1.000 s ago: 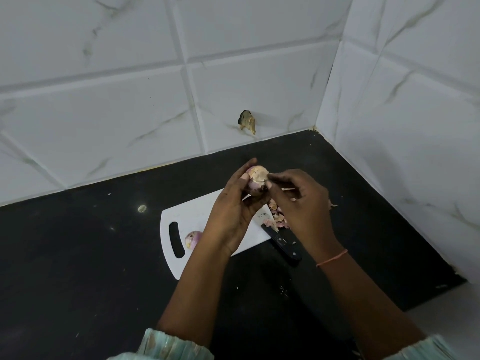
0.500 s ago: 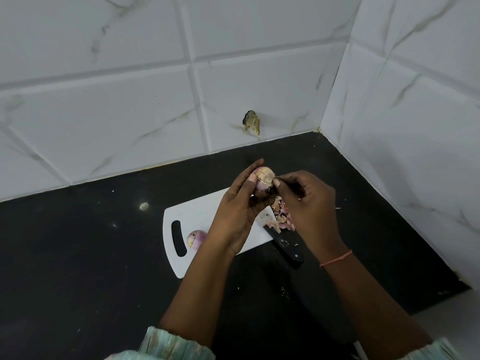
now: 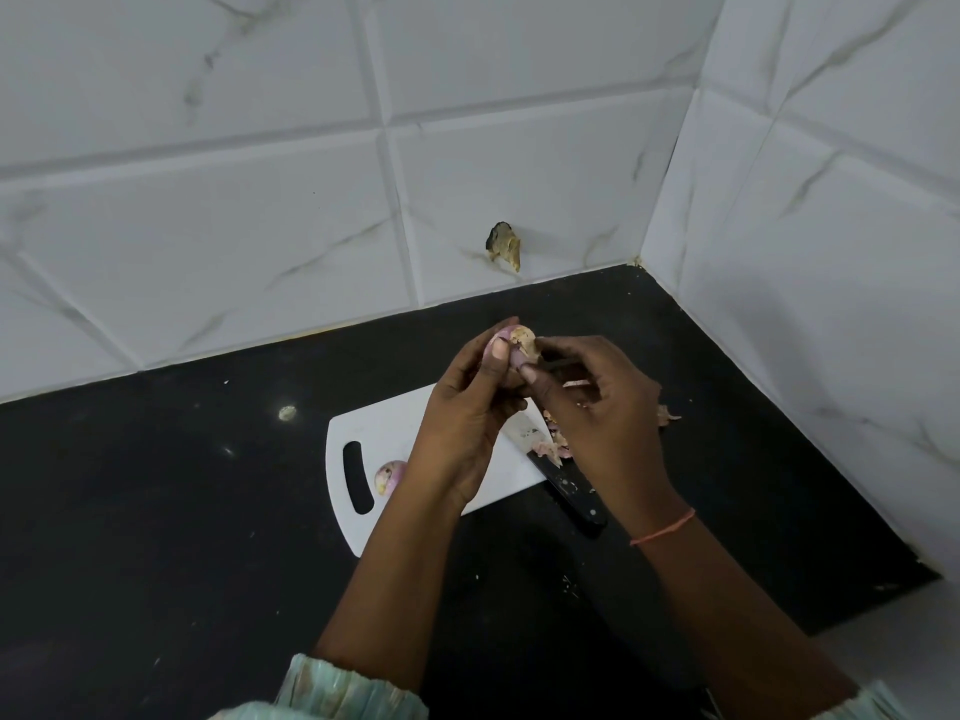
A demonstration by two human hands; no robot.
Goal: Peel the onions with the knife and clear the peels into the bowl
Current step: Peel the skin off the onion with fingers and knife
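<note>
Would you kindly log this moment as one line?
left hand: holds onion | right hand: picks its skin | knife: on board | second onion: on board

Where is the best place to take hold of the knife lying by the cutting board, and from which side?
Grip the knife by its black handle, which juts off the cutting board toward the person. Come from the near right: the blade end lies under onion peels and the right hand.

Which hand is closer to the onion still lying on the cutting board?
Left. The left hand hangs just above and right of the onion on the board, its wrist right beside it. The right hand is farther right, over the knife.
</note>
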